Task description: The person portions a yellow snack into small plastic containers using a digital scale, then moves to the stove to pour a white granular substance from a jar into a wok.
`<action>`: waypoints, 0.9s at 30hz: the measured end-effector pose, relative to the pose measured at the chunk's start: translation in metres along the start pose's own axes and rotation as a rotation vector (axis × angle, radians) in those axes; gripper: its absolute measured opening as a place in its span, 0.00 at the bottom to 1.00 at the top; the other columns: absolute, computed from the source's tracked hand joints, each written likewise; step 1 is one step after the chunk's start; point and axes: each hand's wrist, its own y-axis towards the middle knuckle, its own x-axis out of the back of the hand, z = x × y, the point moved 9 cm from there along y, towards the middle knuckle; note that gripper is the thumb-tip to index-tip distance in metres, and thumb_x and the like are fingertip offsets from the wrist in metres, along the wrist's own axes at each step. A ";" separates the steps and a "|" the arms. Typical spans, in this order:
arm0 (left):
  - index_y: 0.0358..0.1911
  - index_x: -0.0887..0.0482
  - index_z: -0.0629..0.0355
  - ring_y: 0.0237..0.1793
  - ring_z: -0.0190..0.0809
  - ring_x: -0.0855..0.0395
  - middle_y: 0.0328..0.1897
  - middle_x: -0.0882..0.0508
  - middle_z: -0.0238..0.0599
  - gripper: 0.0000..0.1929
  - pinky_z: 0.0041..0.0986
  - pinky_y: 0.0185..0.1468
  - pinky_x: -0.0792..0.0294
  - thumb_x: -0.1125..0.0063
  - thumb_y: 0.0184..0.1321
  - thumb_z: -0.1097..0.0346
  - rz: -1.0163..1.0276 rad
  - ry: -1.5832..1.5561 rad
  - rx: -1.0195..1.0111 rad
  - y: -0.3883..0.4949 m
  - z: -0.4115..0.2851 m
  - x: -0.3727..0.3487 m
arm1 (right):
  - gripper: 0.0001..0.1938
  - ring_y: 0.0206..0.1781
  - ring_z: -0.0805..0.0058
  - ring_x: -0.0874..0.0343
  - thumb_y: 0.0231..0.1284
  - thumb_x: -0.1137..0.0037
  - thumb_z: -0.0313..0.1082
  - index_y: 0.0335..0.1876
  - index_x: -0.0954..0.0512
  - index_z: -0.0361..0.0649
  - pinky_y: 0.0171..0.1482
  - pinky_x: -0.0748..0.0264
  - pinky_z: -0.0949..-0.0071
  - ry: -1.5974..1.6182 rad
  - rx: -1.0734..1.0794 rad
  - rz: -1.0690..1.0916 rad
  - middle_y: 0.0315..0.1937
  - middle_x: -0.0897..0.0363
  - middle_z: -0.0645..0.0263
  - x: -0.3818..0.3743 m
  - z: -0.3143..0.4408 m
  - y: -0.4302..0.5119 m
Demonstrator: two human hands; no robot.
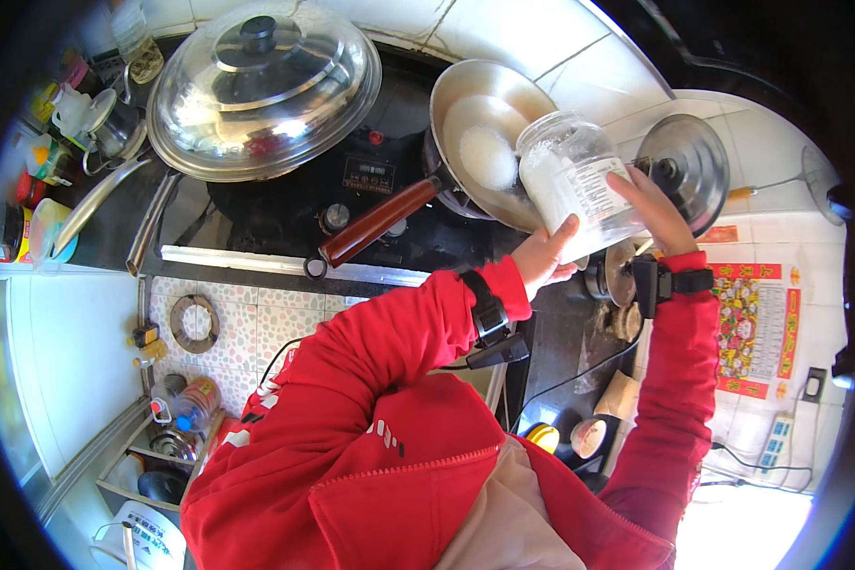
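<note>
Both of my hands hold a clear plastic jar (pixel 577 182) with a printed label, tilted with its mouth over a pan (pixel 463 92). My left hand (pixel 545 253) supports the jar's lower side, thumb up along it. At its base and right side, my right hand (pixel 652 206) grips it near the label. White granules (pixel 488 157) lie in a heap on the pan's bottom, and more white grains show inside the jar. The pan has a reddish-brown handle (pixel 381 222) pointing toward the counter's front edge.
A large lidded wok (pixel 263 100) stands on the black cooktop (pixel 285 221) to the left. Jars and a metal pot (pixel 114 125) crowd the far left. A glass lid (pixel 684 171) leans by the right wall. A yellow lid (pixel 543 437) and a bowl (pixel 588 437) sit on the right counter.
</note>
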 end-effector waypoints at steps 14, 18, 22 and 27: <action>0.54 0.35 0.59 0.43 0.33 0.25 0.51 0.27 0.36 0.39 0.26 0.52 0.30 0.51 0.50 0.31 0.045 -0.014 0.021 0.004 0.003 0.002 | 0.31 0.48 0.77 0.28 0.56 0.46 0.49 0.56 0.35 0.30 0.51 0.34 0.80 -0.090 -0.004 -0.021 0.47 0.27 0.58 -0.003 0.010 -0.005; 0.54 0.35 0.59 0.44 0.33 0.25 0.51 0.27 0.36 0.40 0.26 0.53 0.31 0.51 0.50 0.30 0.025 -0.010 0.014 0.003 0.004 0.004 | 0.31 0.48 0.77 0.28 0.56 0.46 0.49 0.56 0.35 0.29 0.51 0.34 0.80 -0.078 -0.003 -0.037 0.47 0.27 0.58 0.000 0.006 -0.004; 0.55 0.35 0.59 0.44 0.33 0.25 0.51 0.27 0.37 0.39 0.26 0.52 0.31 0.51 0.51 0.31 0.029 -0.012 0.017 0.001 0.005 0.002 | 0.30 0.47 0.77 0.28 0.56 0.46 0.48 0.56 0.36 0.29 0.51 0.34 0.80 -0.072 0.036 -0.023 0.47 0.27 0.58 0.000 0.001 0.001; 0.55 0.36 0.60 0.44 0.33 0.25 0.50 0.27 0.36 0.38 0.25 0.52 0.30 0.52 0.53 0.33 0.059 -0.006 -0.025 0.002 -0.002 -0.003 | 0.30 0.47 0.77 0.28 0.56 0.45 0.48 0.56 0.35 0.29 0.50 0.34 0.80 -0.006 0.097 0.002 0.47 0.27 0.58 0.005 0.000 0.001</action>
